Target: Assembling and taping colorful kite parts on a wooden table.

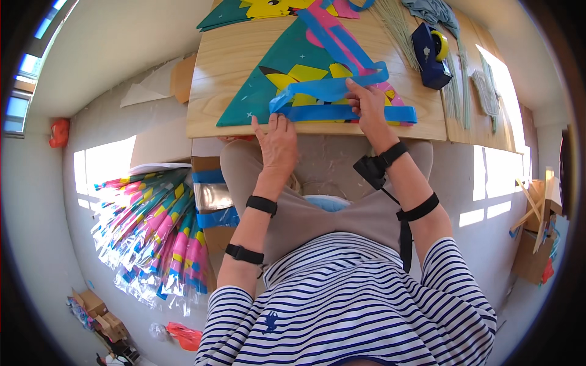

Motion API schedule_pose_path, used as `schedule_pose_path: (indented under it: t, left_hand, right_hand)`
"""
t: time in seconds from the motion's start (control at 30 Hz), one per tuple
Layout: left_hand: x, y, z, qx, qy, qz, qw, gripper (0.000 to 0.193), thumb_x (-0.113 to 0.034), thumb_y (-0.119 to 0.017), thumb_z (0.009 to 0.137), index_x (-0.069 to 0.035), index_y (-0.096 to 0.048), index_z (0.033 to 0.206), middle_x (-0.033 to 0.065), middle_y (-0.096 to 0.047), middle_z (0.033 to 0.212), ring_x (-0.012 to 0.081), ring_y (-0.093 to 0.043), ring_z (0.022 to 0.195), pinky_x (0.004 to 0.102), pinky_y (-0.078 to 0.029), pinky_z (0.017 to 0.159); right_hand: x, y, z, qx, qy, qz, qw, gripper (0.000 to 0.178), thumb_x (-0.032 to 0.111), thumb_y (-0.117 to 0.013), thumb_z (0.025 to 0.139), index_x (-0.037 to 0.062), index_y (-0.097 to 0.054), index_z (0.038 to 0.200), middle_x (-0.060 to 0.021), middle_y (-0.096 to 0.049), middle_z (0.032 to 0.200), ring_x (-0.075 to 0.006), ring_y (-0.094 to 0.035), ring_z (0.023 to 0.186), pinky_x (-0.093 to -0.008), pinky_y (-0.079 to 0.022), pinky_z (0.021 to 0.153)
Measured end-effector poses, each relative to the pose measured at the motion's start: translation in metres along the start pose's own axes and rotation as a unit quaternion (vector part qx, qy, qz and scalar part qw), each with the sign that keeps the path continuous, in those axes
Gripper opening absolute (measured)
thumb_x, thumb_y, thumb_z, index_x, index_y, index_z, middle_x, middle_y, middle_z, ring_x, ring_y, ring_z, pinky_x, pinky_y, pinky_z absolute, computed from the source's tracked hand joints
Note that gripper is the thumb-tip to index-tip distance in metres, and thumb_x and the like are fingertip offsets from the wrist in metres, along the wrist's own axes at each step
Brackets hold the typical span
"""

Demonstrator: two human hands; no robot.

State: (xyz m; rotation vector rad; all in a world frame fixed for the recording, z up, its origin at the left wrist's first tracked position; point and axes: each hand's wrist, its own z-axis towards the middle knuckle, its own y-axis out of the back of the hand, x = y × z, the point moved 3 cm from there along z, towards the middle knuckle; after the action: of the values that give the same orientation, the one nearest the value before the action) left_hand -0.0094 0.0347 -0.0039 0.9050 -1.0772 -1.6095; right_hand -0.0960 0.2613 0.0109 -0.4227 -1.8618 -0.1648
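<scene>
A teal, yellow and pink triangular kite (267, 76) with a cartoon print lies flat on the wooden table in front of me. Loops of blue ribbon (326, 89) run across it and along its lower edge. My right hand (369, 108) is closed, pinching the ribbon between thumb and fingers over the kite's right half. With its fingers stretched out and slightly apart, my left hand (278, 143) rests its fingertips on the lower edge, by the ribbon's left bend.
A dark blue tape dispenser (429, 58) and thin pale sticks (395, 30) are on the right of the table (210, 76). More kites (226, 17) lie at the far edge. Bagged, folded kites (162, 229) are heaped at my left, beside a cardboard box (215, 244).
</scene>
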Motion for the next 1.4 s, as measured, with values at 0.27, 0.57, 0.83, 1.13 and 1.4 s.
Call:
schedule_pose_path:
  t: [0.27, 0.57, 0.83, 1.13, 1.4]
  left_hand:
    - [0.001, -0.006, -0.002, -0.006, 0.005, 0.001, 1.0, 0.03, -0.005, -0.063, 0.084, -0.002, -0.069, 0.114, 0.0117, -0.063, 0.126, 0.0278, -0.054, 0.13, 0.0753, -0.021, 0.117]
    - [0.001, -0.012, -0.005, -0.015, 0.026, 0.003, 1.0, 0.035, -0.003, -0.064, 0.081, -0.001, -0.066, 0.116, 0.0087, -0.061, 0.127, 0.0293, -0.05, 0.133, 0.0748, -0.017, 0.118]
    - [-0.005, 0.003, -0.001, -0.025, 0.04, -0.002, 0.999, 0.03, -0.009, -0.063, 0.085, 0.0, -0.07, 0.113, 0.0119, -0.062, 0.12, 0.0297, -0.053, 0.119, 0.0754, -0.021, 0.117]
    - [-0.003, 0.0, -0.002, -0.019, 0.031, 0.017, 0.999, 0.029, -0.007, -0.064, 0.083, -0.001, -0.071, 0.11, 0.0084, -0.062, 0.112, 0.0289, -0.055, 0.114, 0.0743, -0.019, 0.118]
    - [-0.001, 0.003, -0.001, -0.01, 0.022, 0.01, 1.0, 0.031, -0.009, -0.066, 0.082, -0.001, -0.071, 0.112, 0.0084, -0.063, 0.11, 0.03, -0.054, 0.114, 0.074, -0.018, 0.118]
  right_hand:
    - [0.008, -0.029, -0.015, 0.093, 0.155, -0.303, 0.936, 0.034, 0.024, -0.087, 0.078, 0.0044, -0.071, 0.101, -0.0111, -0.072, 0.087, -0.0192, -0.065, 0.068, -0.033, -0.051, 0.061]
    - [0.018, -0.154, -0.044, 0.226, 0.667, -0.492, 0.512, 0.045, 0.013, -0.073, 0.083, 0.0137, -0.068, 0.127, -0.0101, -0.06, 0.134, -0.0295, -0.054, 0.129, -0.0487, -0.039, 0.114]
    - [-0.007, -0.176, -0.014, 0.243, 0.625, -0.571, 0.474, 0.019, 0.008, -0.067, 0.083, 0.0095, -0.07, 0.102, -0.0102, -0.067, 0.112, -0.0284, -0.061, 0.113, -0.0497, -0.04, 0.115]
    - [0.023, -0.111, 0.0, 0.125, 0.595, -0.605, 0.514, 0.016, 0.001, -0.068, 0.074, 0.0046, -0.068, 0.089, -0.0122, -0.06, 0.097, -0.0307, -0.062, 0.099, -0.0436, -0.048, 0.092]
    - [0.048, -0.021, 0.038, -0.011, 0.567, -0.63, 0.531, 0.01, 0.007, -0.067, 0.076, 0.0063, -0.068, 0.086, -0.0105, -0.062, 0.097, -0.0297, -0.064, 0.096, -0.0442, -0.049, 0.087]
